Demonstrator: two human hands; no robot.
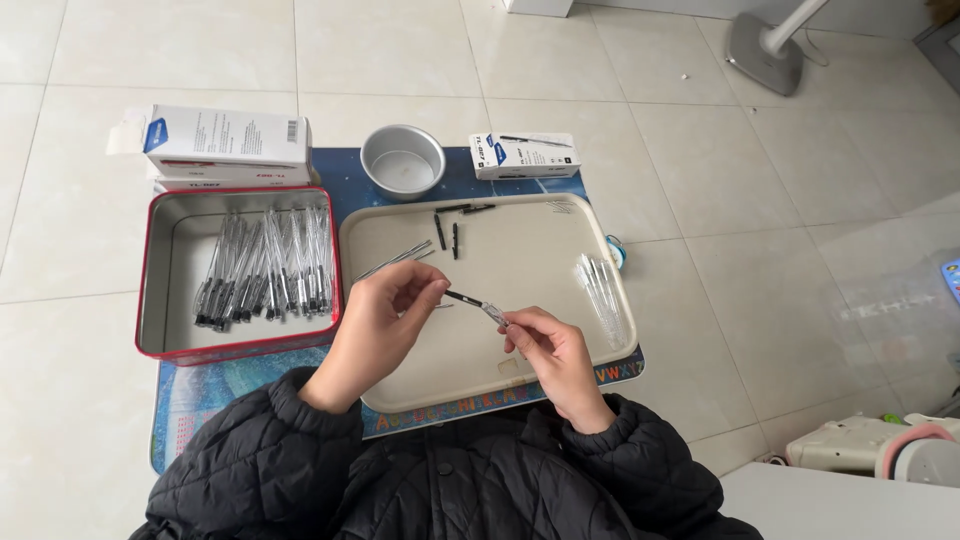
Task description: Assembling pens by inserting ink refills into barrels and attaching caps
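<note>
Left hand [380,315] is pinching a dark pen tip while right hand [550,350] is gripping the clear pen barrel [480,304] above the tray [520,385]; next seems joining, needing careful alignment.

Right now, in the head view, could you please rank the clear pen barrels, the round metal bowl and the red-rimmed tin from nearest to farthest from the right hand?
From the right hand:
1. Clear pen barrels, on the tray's right side.
2. Round metal bowl, beyond the tray.
3. Red-rimmed tin, far left.
</note>
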